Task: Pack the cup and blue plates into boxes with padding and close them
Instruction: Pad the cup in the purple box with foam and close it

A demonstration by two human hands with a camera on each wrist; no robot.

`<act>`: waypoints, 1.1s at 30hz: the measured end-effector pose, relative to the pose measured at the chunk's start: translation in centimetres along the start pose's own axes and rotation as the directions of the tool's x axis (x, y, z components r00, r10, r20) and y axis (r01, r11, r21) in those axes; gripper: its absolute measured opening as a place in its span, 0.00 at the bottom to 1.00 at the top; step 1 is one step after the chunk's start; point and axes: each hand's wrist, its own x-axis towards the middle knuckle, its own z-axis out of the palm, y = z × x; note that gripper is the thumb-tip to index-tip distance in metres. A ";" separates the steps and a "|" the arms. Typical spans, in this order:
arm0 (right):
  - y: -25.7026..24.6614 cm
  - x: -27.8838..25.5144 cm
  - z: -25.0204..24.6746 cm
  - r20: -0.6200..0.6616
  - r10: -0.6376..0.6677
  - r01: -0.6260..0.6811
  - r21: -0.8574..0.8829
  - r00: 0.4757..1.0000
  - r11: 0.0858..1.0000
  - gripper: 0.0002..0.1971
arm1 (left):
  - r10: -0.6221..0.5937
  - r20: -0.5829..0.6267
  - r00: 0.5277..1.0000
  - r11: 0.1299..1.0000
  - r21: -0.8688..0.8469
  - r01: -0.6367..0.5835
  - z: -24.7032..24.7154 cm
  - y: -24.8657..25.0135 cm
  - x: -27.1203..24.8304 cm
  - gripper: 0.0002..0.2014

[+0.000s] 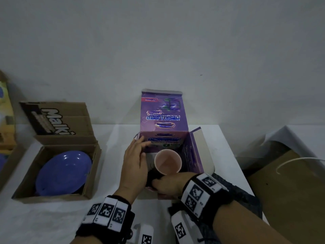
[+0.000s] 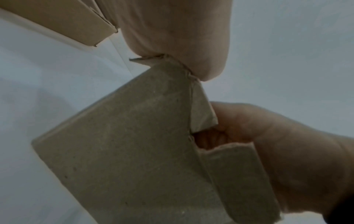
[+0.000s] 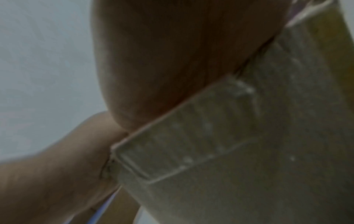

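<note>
Standing upright inside the open purple cardboard box (image 1: 190, 152), the pale pink paper cup (image 1: 168, 162) shows its empty interior. Her left hand (image 1: 134, 166) lies flat-fingered on the box's left flap; her right hand (image 1: 169, 184) pinches the near edge.

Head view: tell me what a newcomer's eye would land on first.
The open purple box at the table's centre, its lid upright, a pink cup standing inside. The left hand rests on its left flap and the right hand grips its near edge. At left, blue plates lie in an open cardboard box.
</note>
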 end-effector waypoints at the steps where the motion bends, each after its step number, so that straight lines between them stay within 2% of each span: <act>1: 0.0 -0.4 -0.1 -0.030 -0.011 0.011 -0.008 0.999 1.000 0.11 | 0.009 0.001 1.000 1.000 0.008 -0.009 -0.1 0.0 0.0 0.23; 3: 0.2 -2.4 -1.1 -0.164 0.000 0.001 0.005 0.986 1.000 0.17 | 0.009 0.003 1.000 1.000 0.021 -0.009 -0.1 0.1 0.0 0.30; 4: 0.3 -3.5 -1.9 -0.293 0.016 -0.029 -0.041 0.956 0.999 0.16 | -0.012 0.000 1.000 1.000 0.016 0.012 -0.1 0.2 0.0 0.32; 5: 0.8 -4.5 -2.5 -0.463 0.015 -0.069 -0.100 0.886 0.993 0.14 | -0.046 0.000 0.999 0.999 0.010 0.046 -0.1 0.4 -0.1 0.33; 7: 2.0 -6.1 -2.9 -0.740 0.066 -0.183 -0.078 0.669 0.980 0.11 | -0.091 0.018 0.996 0.995 0.031 0.090 0.0 0.6 -0.1 0.34; 8: 2.7 -6.4 -2.7 -0.806 0.114 -0.238 -0.034 0.580 0.971 0.11 | -0.096 0.033 0.995 0.994 0.055 0.094 -0.1 0.7 -0.2 0.34; 9: 3.7 -6.4 -2.4 -0.829 0.165 -0.270 0.018 0.535 0.963 0.11 | -0.098 0.048 0.994 0.993 0.076 0.094 -0.1 0.7 -0.2 0.34; 10: 4.6 -6.2 -2.0 -0.821 0.211 -0.272 0.071 0.530 0.960 0.12 | -0.106 0.063 0.992 0.991 0.094 0.100 -0.1 0.7 -0.3 0.34; 12: 5.9 -6.1 -1.0 -0.801 0.265 -0.164 0.209 0.536 0.964 0.13 | -0.126 0.090 0.988 0.986 0.118 0.115 -0.2 0.8 -0.5 0.35; 15: 6.5 -6.1 0.1 -0.831 0.278 0.007 0.321 0.481 0.947 0.11 | -0.138 0.104 0.985 0.982 0.141 0.123 -0.3 0.9 -0.7 0.36; 17: 6.9 -6.3 0.4 -0.827 0.293 0.078 0.373 0.480 0.925 0.10 | -0.149 0.104 0.983 0.978 0.163 0.131 -0.2 0.9 -0.6 0.36; 19: 7.6 -6.8 0.7 -0.799 0.289 0.122 0.408 0.527 0.905 0.10 | -0.159 0.099 0.982 0.974 0.181 0.140 -0.2 0.9 -0.5 0.35; 20: 8.2 -7.1 0.9 -0.782 0.288 0.115 0.413 0.553 0.903 0.11 | -0.160 0.095 0.982 0.972 0.188 0.141 -0.2 0.9 -0.4 0.35; 23: 10.1 -8.4 2.8 -0.765 0.300 0.034 0.387 0.571 0.922 0.12 | -0.147 0.083 0.986 0.971 0.203 0.128 0.0 0.9 -0.6 0.34; 24: 10.6 -8.8 3.7 -0.732 0.298 -0.039 0.349 0.613 0.936 0.15 | -0.147 0.078 0.986 0.970 0.207 0.128 0.0 0.9 -0.6 0.33; 26: 11.3 -9.0 5.7 -0.562 0.322 -0.248 0.207 0.762 0.947 0.30 | -0.155 0.073 0.985 0.966 0.218 0.136 0.1 0.9 -0.5 0.32; 27: 11.5 -9.0 6.6 -0.470 0.343 -0.318 0.135 0.813 0.938 0.39 | -0.160 0.073 0.984 0.965 0.222 0.140 0.0 0.9 -0.5 0.32; 28: 11.6 -8.9 7.3 -0.419 0.363 -0.357 0.096 0.832 0.929 0.42 | -0.163 0.076 0.984 0.964 0.224 0.142 0.0 0.9 -0.5 0.31; 29: 11.6 -8.8 7.8 -0.427 0.365 -0.367 0.081 0.827 0.927 0.40 | -0.165 0.077 0.983 0.963 0.226 0.144 0.0 0.9 -0.4 0.30; 30: 11.7 -8.6 8.1 -0.475 0.354 -0.358 0.086 0.806 0.930 0.35 | -0.169 0.076 0.983 0.962 0.229 0.147 0.0 0.9 -0.4 0.30; 33: 11.8 -9.0 8.0 -0.637 0.270 -0.275 0.094 0.722 0.957 0.11 | -0.171 0.071 0.983 0.960 0.237 0.150 -0.1 0.9 -0.4 0.29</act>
